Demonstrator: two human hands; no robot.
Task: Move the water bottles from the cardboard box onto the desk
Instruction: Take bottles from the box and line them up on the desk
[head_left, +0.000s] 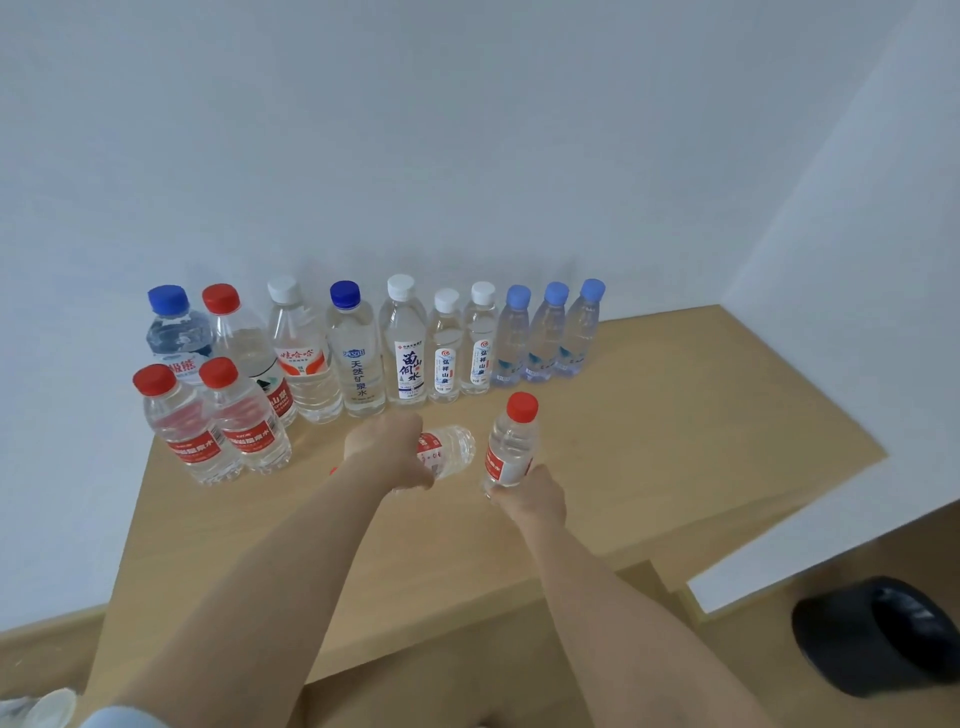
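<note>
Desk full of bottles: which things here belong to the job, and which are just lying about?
Part of the job:
- light wooden desk
- clear plastic bottles standing on it
- tilted clear bottle in left hand
- red-capped bottle in right hand

Just lying about:
- black slipper on the floor

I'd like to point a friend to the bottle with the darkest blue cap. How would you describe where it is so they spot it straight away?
Look at the wooden desk and the long row of bottles standing against the white wall. Count from the left end of that back row to the fourth bottle, the dark-blue-capped bottle. Its cap is deep navy, its neighbours on both sides have white caps, and its pale label carries blue lettering.
</note>
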